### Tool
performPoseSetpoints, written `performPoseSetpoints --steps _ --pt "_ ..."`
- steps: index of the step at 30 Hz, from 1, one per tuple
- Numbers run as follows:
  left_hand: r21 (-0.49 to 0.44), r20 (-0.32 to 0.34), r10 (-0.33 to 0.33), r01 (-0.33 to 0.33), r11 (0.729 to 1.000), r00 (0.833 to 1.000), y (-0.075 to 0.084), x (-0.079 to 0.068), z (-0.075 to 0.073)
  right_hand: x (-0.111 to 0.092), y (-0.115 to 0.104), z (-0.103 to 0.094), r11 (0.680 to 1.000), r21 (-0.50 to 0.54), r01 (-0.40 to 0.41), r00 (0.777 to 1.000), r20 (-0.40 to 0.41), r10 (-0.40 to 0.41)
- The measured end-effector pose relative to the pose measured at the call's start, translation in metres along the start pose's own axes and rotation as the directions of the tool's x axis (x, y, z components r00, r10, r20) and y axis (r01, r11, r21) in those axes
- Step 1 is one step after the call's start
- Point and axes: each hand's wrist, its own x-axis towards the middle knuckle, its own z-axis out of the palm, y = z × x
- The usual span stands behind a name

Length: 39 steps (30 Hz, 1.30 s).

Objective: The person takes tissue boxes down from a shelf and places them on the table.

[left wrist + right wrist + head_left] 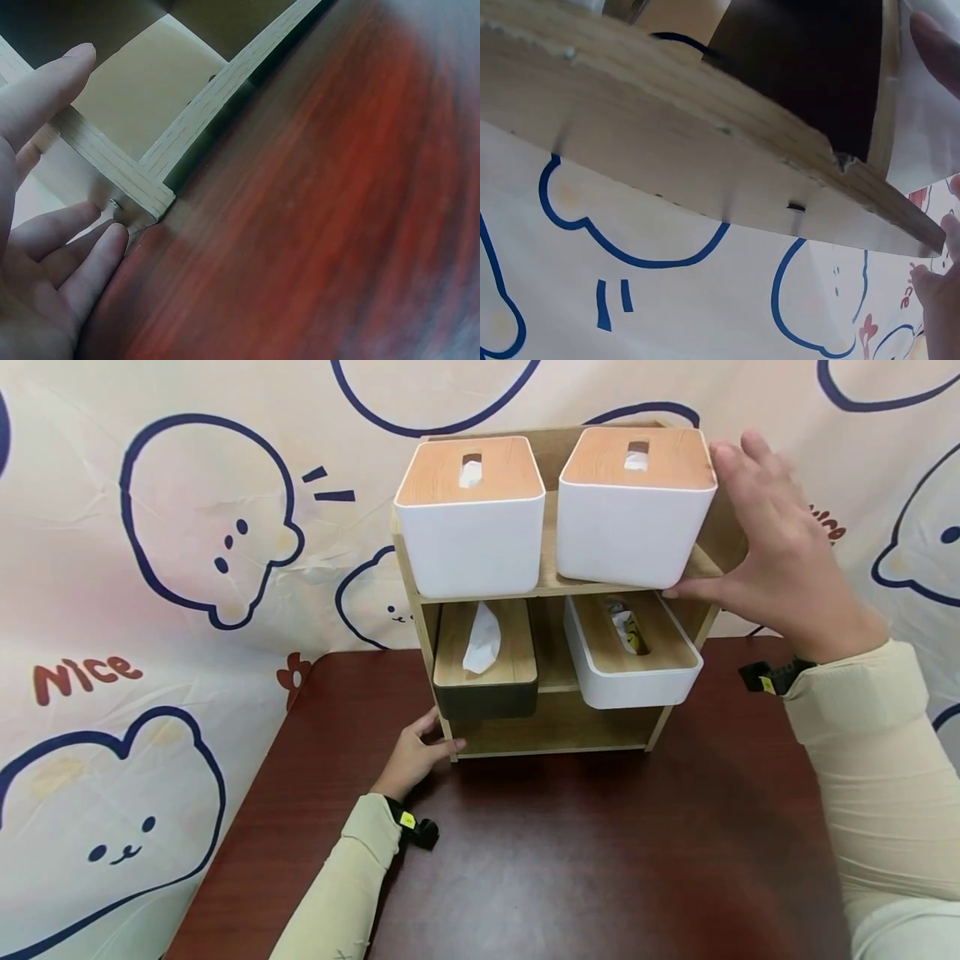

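Observation:
A small wooden shelf [555, 735] stands on the table. My left hand [414, 756] holds its lower left side panel, thumb across the front edge; in the left wrist view the fingertips [112, 244] meet the panel's outer face. On the top level, a white tissue box with a wood-look lid [637, 531] sits slightly turned. My right hand [787, 539] lies along its right side, fingers extended by the lid corner and thumb at the bottom front corner. Beside it to the left is a similar white tissue box [472, 547].
The middle level carries a dark green tissue box [486, 700] with a tissue sticking out and a low white one [637, 687], both jutting past the front edge. A cartoon-printed cloth [187, 710] hangs behind the dark red table [585, 860].

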Motion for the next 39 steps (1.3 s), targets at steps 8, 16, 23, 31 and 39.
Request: performPoseSetpoints --steps 8,16,23,31,39 --pt "-0.007 0.029 -0.009 0.009 1.000 1.000 0.016 -0.003 -0.001 0.008 -0.011 -0.003 0.999 -0.034 -0.002 1.000 0.013 0.002" --pt "-0.001 0.030 0.010 -0.010 1.000 1.000 0.033 -0.009 0.000 0.009 -0.004 -0.001 0.999 -0.031 0.045 0.999 -0.001 -0.045" --pt "-0.007 0.034 -0.012 0.012 1.000 0.999 0.018 -0.003 -0.001 0.011 0.000 0.004 0.990 -0.048 0.135 0.990 -0.024 -0.136" --pt "-0.003 0.012 -0.018 0.018 1.000 1.000 0.001 0.002 -0.001 0.017 -0.005 0.006 0.990 -0.086 0.116 0.992 -0.037 -0.120" --pt "-0.011 0.014 -0.001 0.001 1.000 1.000 0.000 0.000 0.001 0.019 0.000 0.011 0.975 -0.107 0.197 0.978 -0.046 -0.203"
